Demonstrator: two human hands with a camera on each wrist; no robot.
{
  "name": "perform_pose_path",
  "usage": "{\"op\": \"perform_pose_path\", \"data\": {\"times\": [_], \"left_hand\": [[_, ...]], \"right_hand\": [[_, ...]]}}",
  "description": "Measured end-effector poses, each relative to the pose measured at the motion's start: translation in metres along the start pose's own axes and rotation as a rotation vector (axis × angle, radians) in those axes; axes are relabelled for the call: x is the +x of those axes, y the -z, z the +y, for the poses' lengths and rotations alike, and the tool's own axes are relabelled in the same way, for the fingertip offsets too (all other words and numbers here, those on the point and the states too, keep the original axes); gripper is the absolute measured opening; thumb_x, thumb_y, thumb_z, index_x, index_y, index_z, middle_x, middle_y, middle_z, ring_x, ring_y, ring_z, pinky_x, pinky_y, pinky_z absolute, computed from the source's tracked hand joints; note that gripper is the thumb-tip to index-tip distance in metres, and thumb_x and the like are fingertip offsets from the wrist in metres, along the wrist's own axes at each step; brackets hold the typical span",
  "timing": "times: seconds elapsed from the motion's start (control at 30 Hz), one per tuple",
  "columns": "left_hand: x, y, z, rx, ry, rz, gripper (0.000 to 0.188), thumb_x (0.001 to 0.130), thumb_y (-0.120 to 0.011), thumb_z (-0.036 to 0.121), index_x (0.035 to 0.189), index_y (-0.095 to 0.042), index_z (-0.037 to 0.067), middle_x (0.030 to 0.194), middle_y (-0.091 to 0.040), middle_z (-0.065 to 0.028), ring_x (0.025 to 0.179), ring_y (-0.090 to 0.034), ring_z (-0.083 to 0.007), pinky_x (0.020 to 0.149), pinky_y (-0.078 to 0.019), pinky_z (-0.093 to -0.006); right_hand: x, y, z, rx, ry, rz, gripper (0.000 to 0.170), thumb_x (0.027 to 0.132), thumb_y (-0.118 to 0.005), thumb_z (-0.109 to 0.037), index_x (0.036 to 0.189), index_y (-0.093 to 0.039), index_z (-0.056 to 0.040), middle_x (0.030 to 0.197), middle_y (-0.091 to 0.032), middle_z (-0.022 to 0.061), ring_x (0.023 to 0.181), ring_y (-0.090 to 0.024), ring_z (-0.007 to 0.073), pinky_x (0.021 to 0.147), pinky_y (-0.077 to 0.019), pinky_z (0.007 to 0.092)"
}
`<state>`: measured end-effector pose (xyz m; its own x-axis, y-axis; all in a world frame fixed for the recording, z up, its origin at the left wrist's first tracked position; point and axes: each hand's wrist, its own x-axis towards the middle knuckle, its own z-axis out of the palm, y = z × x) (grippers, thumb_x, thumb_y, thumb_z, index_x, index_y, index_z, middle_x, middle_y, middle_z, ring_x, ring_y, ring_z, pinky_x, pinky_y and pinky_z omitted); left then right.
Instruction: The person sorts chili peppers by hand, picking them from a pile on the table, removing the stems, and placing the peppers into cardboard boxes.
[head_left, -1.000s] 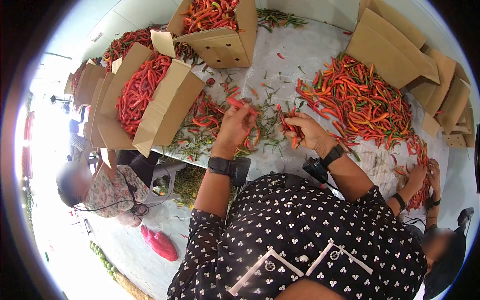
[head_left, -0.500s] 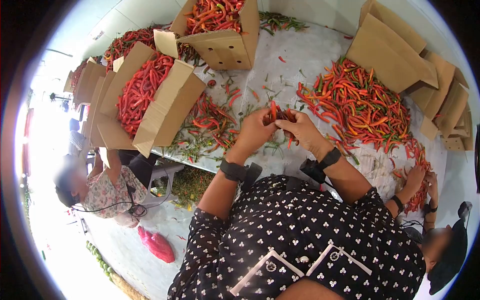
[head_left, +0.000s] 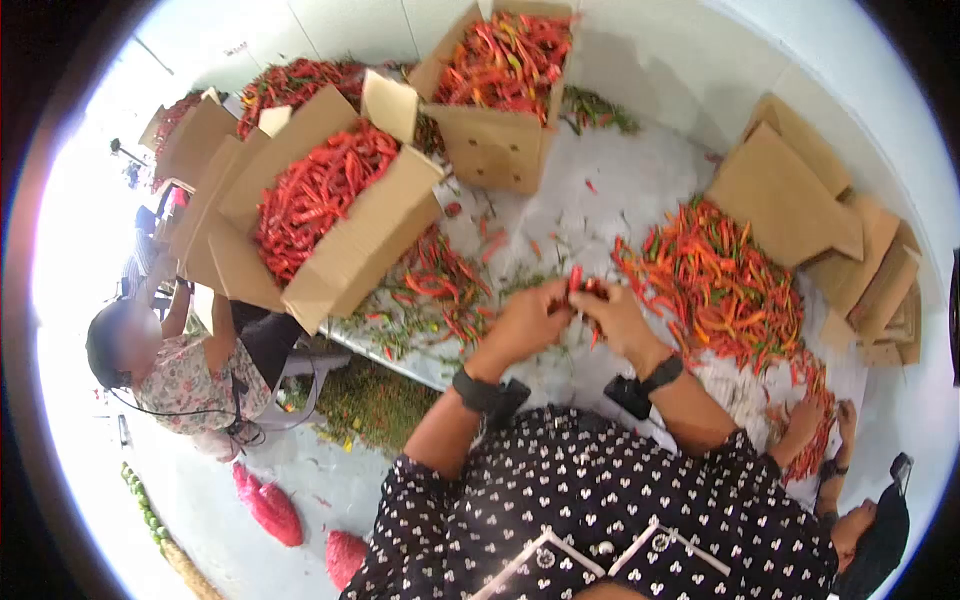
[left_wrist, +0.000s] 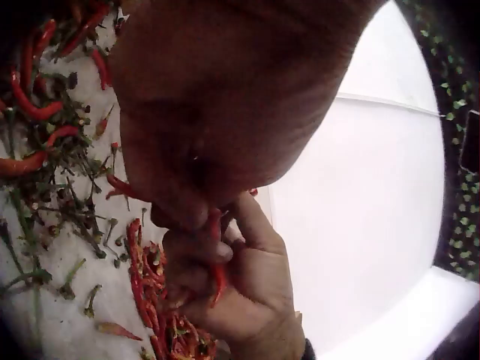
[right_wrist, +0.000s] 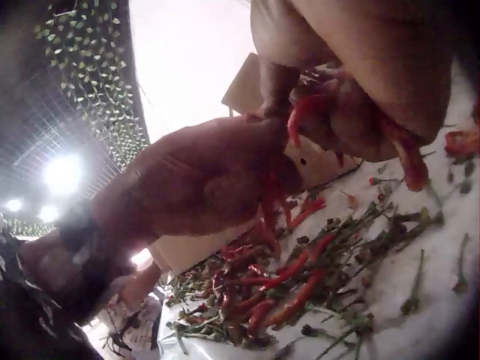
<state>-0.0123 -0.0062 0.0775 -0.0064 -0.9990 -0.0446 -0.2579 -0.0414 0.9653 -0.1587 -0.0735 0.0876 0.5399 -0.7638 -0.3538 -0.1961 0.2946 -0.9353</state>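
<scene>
Red chilies stick out between the two hands, which meet above the table. The left hand has curled fingers at the chilies; in the right wrist view, red chilies hang below this hand. The right hand grips several chilies, their ends showing past its fingers. One slim red chili lies across the right fingers in the left wrist view, its upper end at the left fingertips. Exactly what each left finger touches is partly hidden. Loose chilies and green stems lie beyond the left hand.
A big chili pile spreads at the right, beside empty cartons. Two cartons of red chilies stand at the left and back. One person sits left; another's hands work at the right.
The left hand has come from the stem-strewn heap to the right hand, bringing a red chili, and the two have stayed together since. The head view has shifted, so the table appears lower.
</scene>
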Motion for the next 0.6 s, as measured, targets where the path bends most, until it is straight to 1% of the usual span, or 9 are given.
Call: {"op": "perform_pose_path", "data": {"times": [0.07, 0.13, 0.23, 0.27, 0.3, 0.37, 0.4, 0.53, 0.6], "left_hand": [[-0.003, 0.008, 0.003, 0.139, -0.074, 0.016, 0.029, 0.078, -0.053, 0.01, 0.106, -0.052, 0.005, 0.066, -0.056, -0.0029, 0.054, -0.052, -0.0091, 0.05, -0.043, -0.0265], [-0.008, 0.02, 0.015, -0.146, 0.056, -0.062, 0.028, 0.08, -0.052, 0.011, 0.107, -0.051, 0.004, 0.065, -0.056, -0.0018, 0.052, -0.05, -0.0072, 0.048, -0.0413, -0.0239], [-0.007, 0.033, 0.003, -0.368, 0.187, -0.039, 0.024, 0.083, -0.053, 0.014, 0.105, -0.054, 0.003, 0.063, -0.052, 0.0014, 0.053, -0.045, -0.0034, 0.046, -0.0373, -0.0207], [-0.005, 0.033, -0.003, -0.372, 0.119, -0.009, 0.018, 0.084, -0.053, 0.016, 0.095, -0.055, 0.002, 0.061, -0.052, 0.0018, 0.052, -0.045, -0.0032, 0.045, -0.0359, -0.0196], [-0.006, 0.034, -0.004, -0.375, 0.114, -0.005, 0.018, 0.084, -0.053, 0.016, 0.095, -0.055, 0.002, 0.061, -0.052, 0.0018, 0.052, -0.045, -0.0032, 0.045, -0.0359, -0.0196], [-0.008, 0.038, -0.006, -0.367, 0.165, -0.055, 0.014, 0.084, -0.053, 0.015, 0.088, -0.055, 0.002, 0.062, -0.053, 0.001, 0.052, -0.045, -0.0032, 0.045, -0.0356, -0.0194], [-0.008, 0.038, -0.01, -0.297, 0.183, -0.03, 0.013, 0.084, -0.053, 0.015, 0.081, -0.053, 0.001, 0.063, -0.054, 0.0002, 0.054, -0.046, -0.0036, 0.046, -0.0366, -0.0201], [-0.009, 0.038, -0.022, -0.178, 0.062, 0.103, 0.013, 0.083, -0.053, 0.014, 0.08, -0.053, 0.001, 0.064, -0.054, -0.0003, 0.056, -0.047, -0.0043, 0.047, -0.0375, -0.0209], [-0.01, 0.042, -0.017, -0.354, 0.11, 0.163, 0.016, 0.081, -0.056, 0.014, 0.076, -0.051, 0.0, 0.061, -0.052, 0.0006, 0.055, -0.045, -0.0053, 0.049, -0.0372, -0.0221]], "right_hand": [[0.001, -0.005, -0.003, -0.088, 0.082, 0.017, 0.022, 0.077, -0.061, -0.017, 0.09, -0.057, 0.0003, 0.061, -0.049, -0.0018, 0.049, -0.044, 0.0056, 0.041, -0.0336, 0.0183], [0.003, -0.006, -0.011, -0.094, -0.079, -0.035, 0.022, 0.075, -0.061, -0.017, 0.087, -0.059, 0.0013, 0.06, -0.051, -0.0008, 0.047, -0.045, 0.0062, 0.04, -0.0344, 0.0197], [0.002, -0.009, -0.021, -0.269, -0.063, -0.177, 0.021, 0.073, -0.062, -0.016, 0.084, -0.061, 0.0011, 0.059, -0.053, 0.0003, 0.048, -0.046, 0.0067, 0.042, -0.0368, 0.0213], [0.007, -0.006, -0.012, -0.381, -0.066, -0.211, 0.019, 0.072, -0.062, -0.016, 0.082, -0.062, -0.0002, 0.059, -0.054, 0.0006, 0.048, -0.047, 0.007, 0.043, -0.0377, 0.0224], [0.009, -0.008, -0.01, -0.387, -0.063, -0.213, 0.019, 0.072, -0.062, -0.016, 0.082, -0.062, -0.0002, 0.059, -0.054, 0.0006, 0.048, -0.047, 0.007, 0.043, -0.0377, 0.0224], [0.012, -0.013, -0.007, -0.262, -0.111, -0.277, 0.019, 0.071, -0.062, -0.015, 0.083, -0.062, -0.0006, 0.06, -0.055, 0.0009, 0.049, -0.047, 0.0069, 0.043, -0.0373, 0.0219], [0.011, -0.016, -0.01, -0.26, -0.128, -0.265, 0.019, 0.072, -0.061, -0.016, 0.084, -0.062, -0.0002, 0.06, -0.056, 0.0012, 0.05, -0.048, 0.0069, 0.045, -0.0371, 0.0216], [0.008, -0.028, -0.028, -0.267, -0.152, -0.294, 0.02, 0.074, -0.06, -0.016, 0.085, -0.062, 0.0006, 0.061, -0.055, 0.0003, 0.052, -0.047, 0.0062, 0.046, -0.037, 0.0216], [0.015, -0.03, -0.037, -0.388, -0.092, -0.275, 0.02, 0.076, -0.059, -0.016, 0.085, -0.061, 0.0016, 0.062, -0.054, -0.0008, 0.054, -0.046, 0.0056, 0.049, -0.0374, 0.0218]]}}
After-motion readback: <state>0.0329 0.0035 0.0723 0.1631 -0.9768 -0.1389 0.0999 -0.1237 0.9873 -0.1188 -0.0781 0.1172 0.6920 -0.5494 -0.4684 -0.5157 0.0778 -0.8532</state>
